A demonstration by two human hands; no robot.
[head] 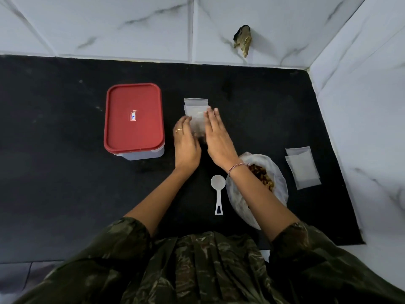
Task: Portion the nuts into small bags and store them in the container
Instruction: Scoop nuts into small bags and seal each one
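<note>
A small clear plastic bag (195,112) lies flat on the black counter (65,183), just right of the clear box with the red lid (134,118). The right hand (217,137) rests on it with straight fingers. The left hand (186,141) touches its left edge with bent fingers, but it is hard to tell if it grips.

Bag (195,111) between left hand (186,143), right hand (219,137)

One container (134,119), one scoop (218,189)
</note>
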